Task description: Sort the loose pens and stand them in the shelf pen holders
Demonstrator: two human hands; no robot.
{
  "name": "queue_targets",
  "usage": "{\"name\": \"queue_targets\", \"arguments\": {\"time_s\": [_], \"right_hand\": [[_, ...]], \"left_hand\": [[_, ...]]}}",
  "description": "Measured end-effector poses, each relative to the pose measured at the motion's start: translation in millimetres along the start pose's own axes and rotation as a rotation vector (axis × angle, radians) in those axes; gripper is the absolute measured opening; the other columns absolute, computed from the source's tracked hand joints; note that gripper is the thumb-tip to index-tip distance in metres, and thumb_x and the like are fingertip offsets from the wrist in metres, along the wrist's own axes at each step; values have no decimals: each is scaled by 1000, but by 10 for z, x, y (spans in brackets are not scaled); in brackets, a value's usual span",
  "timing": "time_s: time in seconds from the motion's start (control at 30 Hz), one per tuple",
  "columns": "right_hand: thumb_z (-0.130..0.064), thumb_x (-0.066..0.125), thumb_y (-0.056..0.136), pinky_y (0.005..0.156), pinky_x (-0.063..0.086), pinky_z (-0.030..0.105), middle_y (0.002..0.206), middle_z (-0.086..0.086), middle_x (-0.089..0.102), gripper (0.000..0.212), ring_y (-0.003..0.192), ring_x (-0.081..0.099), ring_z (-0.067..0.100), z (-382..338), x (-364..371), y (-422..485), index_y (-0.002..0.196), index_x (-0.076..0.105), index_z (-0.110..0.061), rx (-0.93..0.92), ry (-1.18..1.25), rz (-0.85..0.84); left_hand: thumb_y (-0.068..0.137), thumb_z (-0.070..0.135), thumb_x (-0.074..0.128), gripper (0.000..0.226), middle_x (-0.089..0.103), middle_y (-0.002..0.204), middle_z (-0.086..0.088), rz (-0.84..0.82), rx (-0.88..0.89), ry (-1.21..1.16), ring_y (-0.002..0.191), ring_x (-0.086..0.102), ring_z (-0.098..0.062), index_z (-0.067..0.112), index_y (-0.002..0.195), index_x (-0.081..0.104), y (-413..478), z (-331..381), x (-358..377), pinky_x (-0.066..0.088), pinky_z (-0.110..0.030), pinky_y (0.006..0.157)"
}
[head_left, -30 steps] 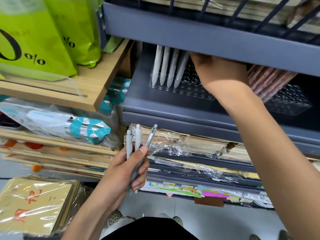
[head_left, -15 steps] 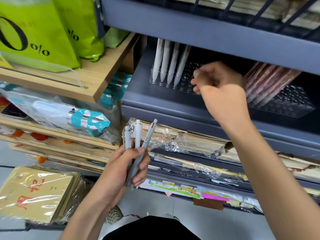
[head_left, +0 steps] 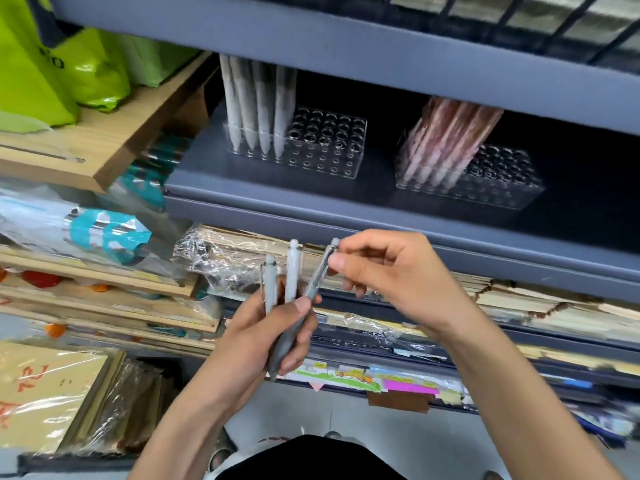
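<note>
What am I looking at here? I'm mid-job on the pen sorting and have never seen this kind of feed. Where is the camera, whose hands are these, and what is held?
There is no machine here. These are a person's two bare hands, filmed by one wide-angle camera worn on the head, which looks forward and down.

The left hand has three grey plastic click pens upright in its grip. The right hand pinches the top of the rightmost grey pen, which leans toward it.

Above them, two clear plastic holders full of holes stand on the dark grey metal shelf. The left clear holder has white pens standing along its left side. The right clear holder has a bunch of pinkish pens. Both holders show free holes.
</note>
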State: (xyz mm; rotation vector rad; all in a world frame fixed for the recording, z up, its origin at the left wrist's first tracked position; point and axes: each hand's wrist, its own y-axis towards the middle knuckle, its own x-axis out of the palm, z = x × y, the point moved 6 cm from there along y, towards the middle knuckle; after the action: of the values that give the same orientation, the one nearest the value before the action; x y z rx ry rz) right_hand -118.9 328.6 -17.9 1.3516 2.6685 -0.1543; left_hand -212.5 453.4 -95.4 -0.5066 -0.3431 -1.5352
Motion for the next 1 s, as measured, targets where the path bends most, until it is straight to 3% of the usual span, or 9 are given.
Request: {"name": "queue_targets", "arguments": {"time_s": [0.2, 0.27, 0.43, 0.57, 0.63, 0.7, 0.73, 0.83, 1.0], "right_hand": [[-10, 66, 87, 61, 52, 37, 78, 10, 71, 5, 67, 65, 23, 85, -439, -214, 88, 68, -5, -13, 186, 156], [-9, 61, 89, 62, 55, 33, 81, 15, 73, 6, 67, 67, 25, -13, -613, -210, 89, 64, -4, -84, 252, 256], [-11, 62, 88, 64, 59, 31, 78, 11, 73, 4, 69, 72, 24, -464, -782, -78, 90, 59, -11, -376, 123, 505], [-20, 66, 82, 72, 60, 43, 81, 0, 72, 13, 76, 72, 19, -697, -703, 71, 79, 56, -28, -518, -17, 770], [-27, 64, 77, 79, 57, 45, 83, 4, 74, 4, 82, 71, 20, -700, -630, 224, 77, 62, -22, -500, -81, 807], [-37, 60, 74, 84, 54, 45, 84, 5, 75, 33, 87, 70, 22, -697, -551, 377, 81, 69, -6, -417, -193, 824], [-36, 61, 76, 85, 54, 42, 85, -3, 75, 33, 89, 70, 16, -700, -495, 461, 84, 70, -5, -421, -199, 791], [-20, 63, 87, 85, 55, 26, 79, -27, 66, 6, 85, 66, -4, -723, -321, 675, 90, 58, -21, -478, -145, 665], [-23, 63, 84, 76, 54, 19, 79, -17, 62, 18, 73, 63, -2, -758, -252, 905, 92, 65, -7, -477, -278, 744]], "left_hand": [[84, 45, 67, 38, 50, 63, -10, 42, -29, 23, 36, 35, -17, 8, 84, 59, 64, -278, 312, 27, -22, 40], [88, 43, 65, 41, 49, 62, -12, 74, -29, 15, 35, 34, -16, 3, 86, 61, 47, -347, 354, 27, -23, 40], [94, 29, 62, 25, 49, 63, -13, 125, -41, -55, 35, 33, -16, 10, 110, 62, -43, -383, 336, 33, -22, 39], [95, 23, 60, 26, 47, 62, -16, 170, -19, -53, 33, 29, -15, 3, 95, 43, -63, -275, 239, 32, -20, 37], [96, 23, 58, 24, 48, 62, -13, 155, -11, -25, 34, 29, -15, 5, 93, 42, -78, -190, 183, 33, -20, 38], [91, 27, 60, 23, 49, 64, -12, 147, -21, -15, 36, 30, -15, 9, 95, 47, -105, -106, 118, 33, -21, 39], [88, 29, 62, 20, 49, 65, -12, 146, -23, -12, 36, 31, -15, 13, 94, 51, -116, -65, 79, 33, -21, 39], [84, 33, 66, 16, 50, 64, -11, 149, -22, 28, 36, 33, -16, 20, 88, 58, -141, 63, -45, 31, -21, 39], [85, 33, 66, 26, 50, 62, -8, 166, -25, 64, 36, 34, -16, 10, 91, 56, -164, 250, -345, 33, -19, 37]]}}
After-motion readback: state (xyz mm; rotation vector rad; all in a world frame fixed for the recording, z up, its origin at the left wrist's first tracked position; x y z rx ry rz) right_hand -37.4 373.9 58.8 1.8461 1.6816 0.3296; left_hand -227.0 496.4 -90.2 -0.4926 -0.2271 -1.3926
